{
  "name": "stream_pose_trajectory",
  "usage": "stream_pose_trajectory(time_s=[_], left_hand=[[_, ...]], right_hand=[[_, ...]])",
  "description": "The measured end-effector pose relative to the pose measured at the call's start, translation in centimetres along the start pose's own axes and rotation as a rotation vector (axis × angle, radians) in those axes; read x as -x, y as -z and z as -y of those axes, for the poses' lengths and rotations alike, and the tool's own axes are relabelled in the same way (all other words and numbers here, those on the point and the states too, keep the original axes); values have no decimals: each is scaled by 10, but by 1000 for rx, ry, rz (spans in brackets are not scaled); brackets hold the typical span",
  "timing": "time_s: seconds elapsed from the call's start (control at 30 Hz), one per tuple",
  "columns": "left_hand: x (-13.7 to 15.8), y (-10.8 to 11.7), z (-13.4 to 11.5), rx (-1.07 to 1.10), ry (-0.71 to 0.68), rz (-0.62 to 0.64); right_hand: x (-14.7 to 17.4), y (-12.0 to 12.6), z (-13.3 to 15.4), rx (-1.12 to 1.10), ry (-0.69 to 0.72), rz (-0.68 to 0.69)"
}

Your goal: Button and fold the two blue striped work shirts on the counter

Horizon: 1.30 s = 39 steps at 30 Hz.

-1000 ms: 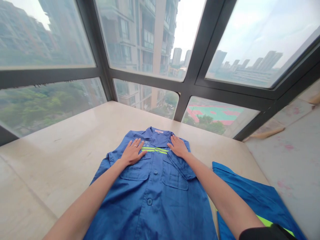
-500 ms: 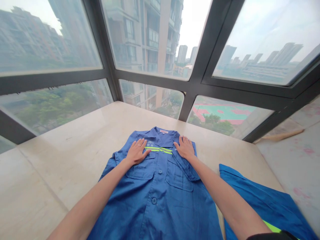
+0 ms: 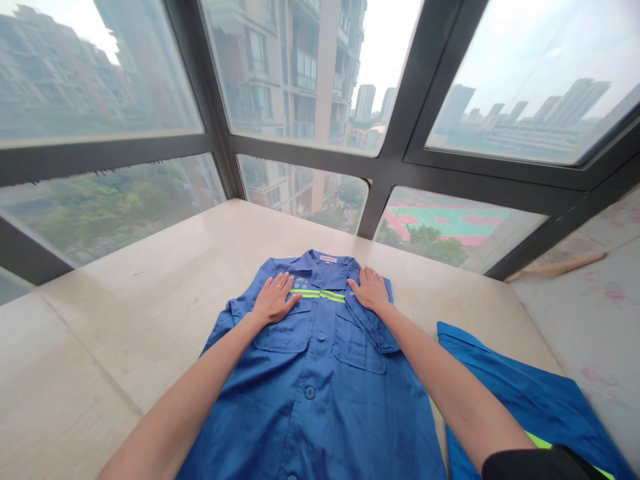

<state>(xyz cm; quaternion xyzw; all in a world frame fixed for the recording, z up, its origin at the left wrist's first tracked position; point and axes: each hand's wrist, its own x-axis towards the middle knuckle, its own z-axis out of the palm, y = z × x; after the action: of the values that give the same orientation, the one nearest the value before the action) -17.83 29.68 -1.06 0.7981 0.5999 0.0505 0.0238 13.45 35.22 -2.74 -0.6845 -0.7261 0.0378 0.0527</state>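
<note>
A blue work shirt (image 3: 320, 373) lies front side up with its collar pointing away from me. It has buttons down the middle, two flap pockets and a yellow-green reflective stripe across the chest. My left hand (image 3: 273, 298) rests flat on the left chest part, over the stripe and beside white lettering; a ring is on one finger. My right hand (image 3: 370, 289) lies flat near the shoulder on the right, above a folded sleeve (image 3: 377, 327). Both hands have their fingers stretched out and grip nothing. The shirt's lower end runs out of view.
On the right lies another blue garment (image 3: 520, 393) with a yellow-green stripe, partly behind my right forearm. Pale stone sill (image 3: 125, 300) carries both. Dark window frames (image 3: 300, 153) close off the far side, and a flower-patterned wall (image 3: 595, 320) stands at right.
The whole view has shifted slightly, so the shirt and hands appear a little higher. My hands stay flat at the same places on the shirt.
</note>
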Motion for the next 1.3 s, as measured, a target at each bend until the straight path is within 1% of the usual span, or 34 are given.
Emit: stream_pose_trajectory(time_s=[0.27, 0.47, 0.6, 0.67, 0.83, 0.9, 1.0, 1.07, 1.1, 1.2, 1.27, 1.3], left_hand=[[-3, -3, 4, 41, 42, -53], [-8, -2, 3, 29, 44, -25], [-10, -2, 2, 26, 48, -32], [-11, -3, 2, 23, 55, -37], [-12, -2, -2, -11, 80, -24], [-11, 0, -6, -45, 85, -30], [-7, 7, -18, -109, 70, -79], [-2, 12, -30, -119, 73, -96], [0, 15, -38, -105, 97, -99], [13, 23, -69, -15, 183, -137], [25, 27, -95, 70, 177, -159], [33, 27, -109, 116, 156, -157]], right_hand=[[-9, 2, -5, -8, -16, 25], [-11, 3, -7, -3, 0, 24], [-12, 1, -7, 10, 23, 0], [-11, 2, -6, -2, 40, -57], [1, 10, -2, -69, 71, -346], [9, 14, 1, -79, 127, -378], [25, 22, 12, -109, 249, -355], [43, 29, 23, -148, 334, -345], [55, 32, 30, -170, 381, -340], [104, 42, 47, -218, 576, -283], [144, 46, 55, -223, 712, -206], [164, 46, 56, -219, 757, -167]])
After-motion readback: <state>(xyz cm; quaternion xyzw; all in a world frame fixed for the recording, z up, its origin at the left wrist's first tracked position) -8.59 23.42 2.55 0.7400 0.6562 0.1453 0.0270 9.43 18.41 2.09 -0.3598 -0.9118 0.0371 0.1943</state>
